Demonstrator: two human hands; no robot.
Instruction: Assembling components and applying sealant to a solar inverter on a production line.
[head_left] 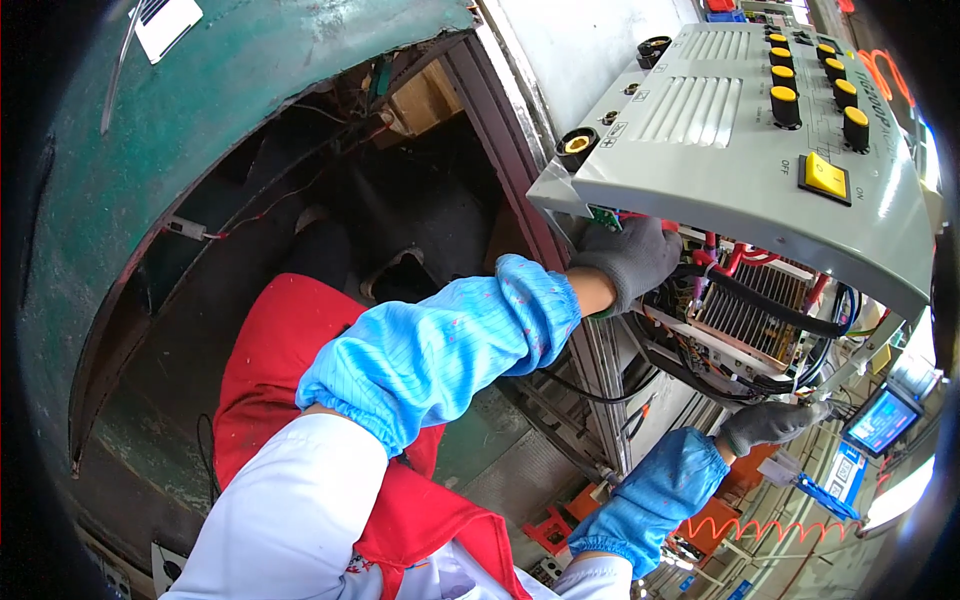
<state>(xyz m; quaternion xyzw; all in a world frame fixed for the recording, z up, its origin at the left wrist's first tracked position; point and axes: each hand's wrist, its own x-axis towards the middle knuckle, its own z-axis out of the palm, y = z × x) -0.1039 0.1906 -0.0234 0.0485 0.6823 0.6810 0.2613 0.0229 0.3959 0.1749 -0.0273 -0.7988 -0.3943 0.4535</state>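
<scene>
My left hand [632,262], in a grey glove, reaches under the edge of a grey front panel [690,165] of an electrical machine. Its fingers are curled, and the panel hides what they hold. Beside it are red wires [735,258] and a small green circuit board [604,217]. My right hand [772,425], also gloved, is at the lower side of the open machine, near a bundle of black cables [785,383]. Its fingers are pressed together; whatever is between the tips is too small to make out. The panel carries yellow-capped knobs [785,107] and a yellow switch [825,178].
Metal fins [755,315] and wiring show inside the machine. To the left curves a green work surface [250,60] with a dark opening beneath. A small screen [882,420], an orange coiled hose [760,530] and red bins [548,530] lie beyond my right arm.
</scene>
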